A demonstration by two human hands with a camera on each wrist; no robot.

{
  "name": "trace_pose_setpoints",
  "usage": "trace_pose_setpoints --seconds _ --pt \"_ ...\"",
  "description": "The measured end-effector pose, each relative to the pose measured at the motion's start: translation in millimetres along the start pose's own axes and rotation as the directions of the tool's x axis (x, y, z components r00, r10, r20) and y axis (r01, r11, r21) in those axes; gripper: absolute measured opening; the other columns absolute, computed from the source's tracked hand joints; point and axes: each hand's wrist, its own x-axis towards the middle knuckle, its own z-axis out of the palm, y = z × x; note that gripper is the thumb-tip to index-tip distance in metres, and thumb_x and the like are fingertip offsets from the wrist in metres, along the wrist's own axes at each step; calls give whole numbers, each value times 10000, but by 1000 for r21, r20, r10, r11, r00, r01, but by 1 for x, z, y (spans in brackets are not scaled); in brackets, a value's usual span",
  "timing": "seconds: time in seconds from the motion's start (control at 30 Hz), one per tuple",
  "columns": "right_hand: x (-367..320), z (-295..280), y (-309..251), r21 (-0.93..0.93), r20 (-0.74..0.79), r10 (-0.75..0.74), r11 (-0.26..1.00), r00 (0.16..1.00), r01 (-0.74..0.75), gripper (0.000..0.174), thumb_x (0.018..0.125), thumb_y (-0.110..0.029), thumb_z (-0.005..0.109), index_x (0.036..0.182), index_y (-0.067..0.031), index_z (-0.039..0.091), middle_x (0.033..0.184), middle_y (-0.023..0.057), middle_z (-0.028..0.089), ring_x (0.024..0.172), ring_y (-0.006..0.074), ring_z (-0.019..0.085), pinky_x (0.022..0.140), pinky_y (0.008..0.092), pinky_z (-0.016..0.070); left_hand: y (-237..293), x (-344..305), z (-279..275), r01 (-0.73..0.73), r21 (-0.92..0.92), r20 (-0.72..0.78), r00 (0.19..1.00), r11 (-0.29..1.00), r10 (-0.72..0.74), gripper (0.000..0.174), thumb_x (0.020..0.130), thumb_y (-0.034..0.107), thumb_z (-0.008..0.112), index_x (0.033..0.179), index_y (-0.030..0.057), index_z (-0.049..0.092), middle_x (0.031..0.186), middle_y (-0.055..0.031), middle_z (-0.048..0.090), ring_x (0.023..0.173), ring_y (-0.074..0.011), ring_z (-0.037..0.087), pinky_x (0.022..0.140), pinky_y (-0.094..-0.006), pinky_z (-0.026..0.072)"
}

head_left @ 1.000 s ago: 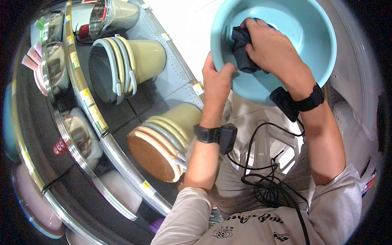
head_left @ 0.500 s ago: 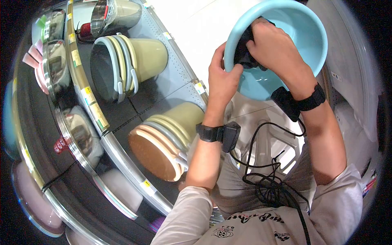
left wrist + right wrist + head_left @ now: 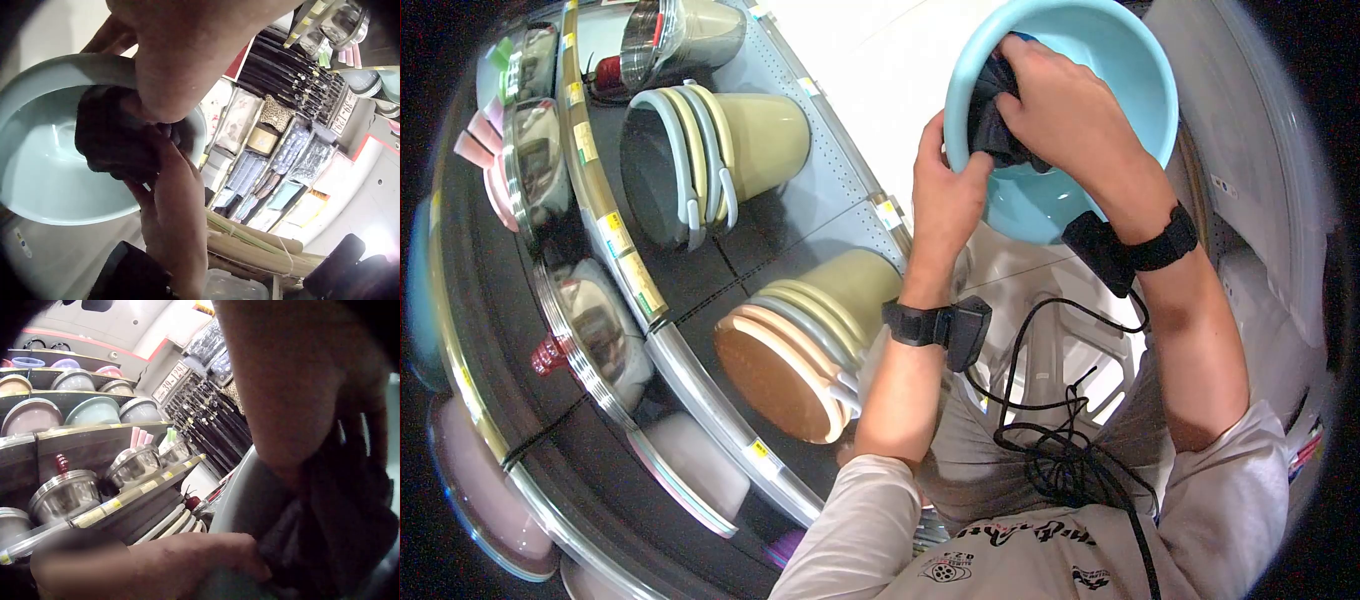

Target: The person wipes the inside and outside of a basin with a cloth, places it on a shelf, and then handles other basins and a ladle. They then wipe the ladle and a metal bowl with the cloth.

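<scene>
A light blue basin [image 3: 1155, 95] is held tilted in front of the person in the head view. The left hand [image 3: 948, 190] grips its left rim, thumb on the inner side and fingers outside. Inside the basin the right hand [image 3: 1065, 110] holds a dark cloth [image 3: 997, 125] against the inner left wall. In the left wrist view the cloth [image 3: 112, 134] lies bunched under the right hand [image 3: 175, 206]. The right wrist view shows the cloth [image 3: 331, 519] close up, with the left thumb beside it.
Shelves at the left hold stacked buckets [image 3: 770, 145], more buckets with a brown inside [image 3: 775, 375] and metal bowls [image 3: 595, 320]. A white stool [image 3: 1050, 345] stands below the basin. Black cables [image 3: 1065, 455] hang over the person's lap. Translucent plastic boxes [image 3: 1260, 170] line the right side.
The basin has shifted slightly left from half a second ago and is tilted more than a second ago. The right hand has moved a little left and up with the cloth; the left hand keeps its grip.
</scene>
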Motion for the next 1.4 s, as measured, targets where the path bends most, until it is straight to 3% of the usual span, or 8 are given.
trace_pose_setpoints --seconds 0.13,0.23,0.5,0.6,0.87,0.93,1.0,1.4 --pt "1 0 -1 18 -46 -7 1000 999 8 250 820 -114 623 1040 3 629 1029 222 709 923 419 709 852 500 584 -7 2 0 28 17 -4 1000 999 -28 613 824 64 621 1412 -6 464 1161 -166 649 1015 -226 654 881 -337 537" --pt "0 0 0 25 -57 -16 1000 998 18 248 824 -116 622 1043 0 633 1036 223 709 928 418 709 863 501 581 -21 5 0 -53 144 -82 995 988 65 542 823 60 628 1345 -31 514 1144 -153 655 1009 -233 644 917 -352 520" --pt "0 -3 0 21 -53 -21 1000 998 22 269 834 -114 616 1077 -3 649 1039 224 713 945 417 708 874 501 575 -11 -2 -6 -19 506 -146 983 862 107 604 871 119 626 1429 -11 434 1378 -291 522 1238 -445 575 1087 -461 441" --pt "1 -2 0 29 -50 -17 999 999 18 262 834 -111 614 1074 -17 657 1027 222 718 941 415 710 868 503 575 -14 -2 -9 3 583 -154 982 812 107 625 874 131 635 1444 -11 423 1406 -304 493 1246 -470 560 1086 -479 446" --pt "2 1 2 28 -66 -15 999 998 17 259 827 -103 606 1069 -35 667 1024 217 721 907 419 714 850 507 577 -18 -4 -14 30 660 -86 996 751 36 615 880 147 626 1439 -27 438 1355 -313 524 1228 -492 562 1074 -496 457" --pt "3 0 2 38 -27 20 999 999 -19 296 842 -104 645 1132 -44 642 1047 205 711 950 416 689 863 497 550 -17 -5 -13 29 674 -75 997 738 30 612 879 152 625 1435 -29 445 1347 -314 531 1220 -493 567 1070 -498 460" --pt "3 0 0 35 -29 28 999 999 -27 297 843 -105 646 1134 -46 643 1048 204 711 952 414 689 864 495 551 -15 -7 -13 82 669 -65 997 738 -52 616 874 160 623 1432 -34 448 1342 -314 537 1215 -493 572 1063 -503 465" --pt "2 -9 -10 133 -89 -56 989 994 68 370 849 -73 656 1215 -51 609 1140 204 692 1008 404 681 883 477 552 -15 -8 -13 11 676 -30 999 737 13 582 881 146 595 1431 1 471 1338 -286 551 1213 -469 582 1044 -511 470"
